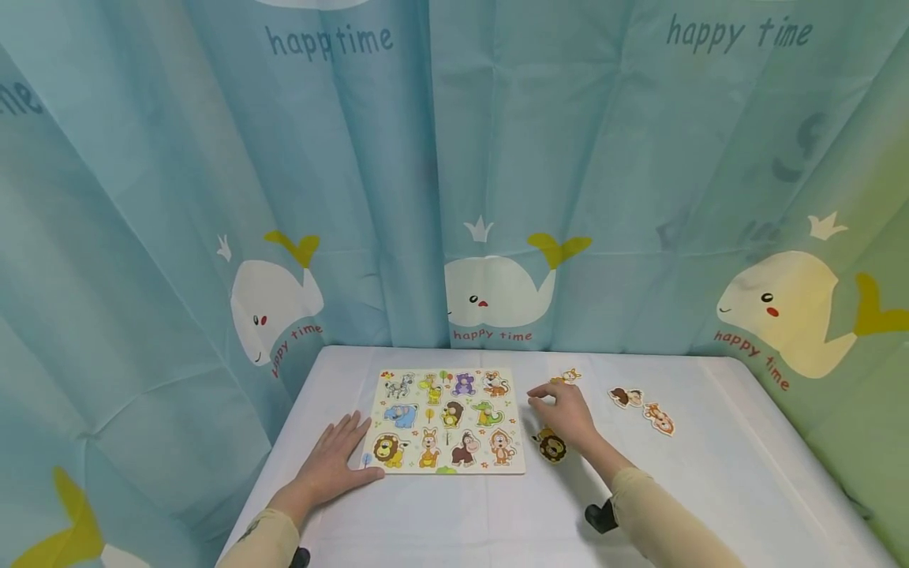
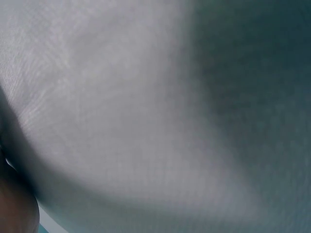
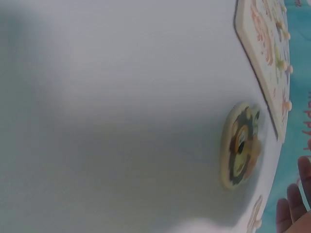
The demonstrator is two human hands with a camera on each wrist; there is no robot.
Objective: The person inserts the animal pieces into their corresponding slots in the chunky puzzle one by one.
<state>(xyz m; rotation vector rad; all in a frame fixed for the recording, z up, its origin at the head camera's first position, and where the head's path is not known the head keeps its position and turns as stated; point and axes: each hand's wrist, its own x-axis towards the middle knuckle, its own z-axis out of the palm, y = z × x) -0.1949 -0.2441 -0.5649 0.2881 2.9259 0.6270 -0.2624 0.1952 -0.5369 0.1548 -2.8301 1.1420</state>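
Note:
A wooden animal puzzle board (image 1: 515, 432) lies flat on the table. My left hand (image 1: 334, 461) rests at its left edge, fingers spread and thumb by the near corner. To the board's right, my right hand (image 1: 568, 414) hovers with thumb and forefinger near each other; no piece shows between them. Below that hand lies a lion puzzle piece (image 1: 551, 446), whose knob shows in the right wrist view, where the right fingers (image 3: 295, 204) look loosely extended. Partly behind the right hand is a yellow-orange animal piece (image 1: 570, 376). The left wrist view is mostly blurred pale fabric.
Further right lie a brown-haired animal piece (image 1: 626, 397) and an orange animal piece (image 1: 660, 419), almost touching. The white-covered table (image 1: 426, 521) ends at a blue-green curtain (image 1: 398, 189) printed with whales. Small knobs (image 3: 287, 105) stand up from the board.

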